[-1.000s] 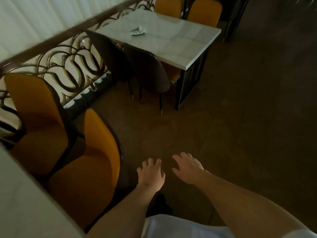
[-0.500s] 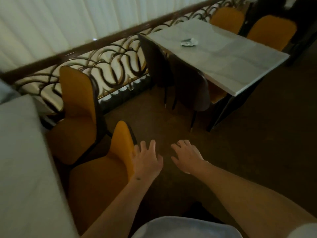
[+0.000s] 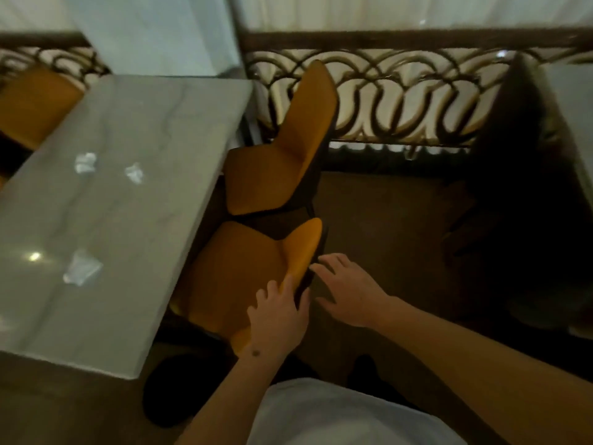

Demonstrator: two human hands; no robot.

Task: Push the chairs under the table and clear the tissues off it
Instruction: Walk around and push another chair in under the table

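3 crumpled tissues (image 3: 84, 266) lie on the marble table (image 3: 134, 239) at left. Beside its edge stand 2 orange chairs; the left hand (image 3: 278, 319) grips the near chair (image 3: 244, 274) by its backrest top. The right hand (image 3: 348, 292) is spread open, fingertips touching the backrest's rear.

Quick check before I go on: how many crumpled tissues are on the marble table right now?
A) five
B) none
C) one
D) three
D: three crumpled tissues lie on the marble table, two farther off, tissue and tissue, and one nearer tissue. Both hands are at the near chair, not the tissues.
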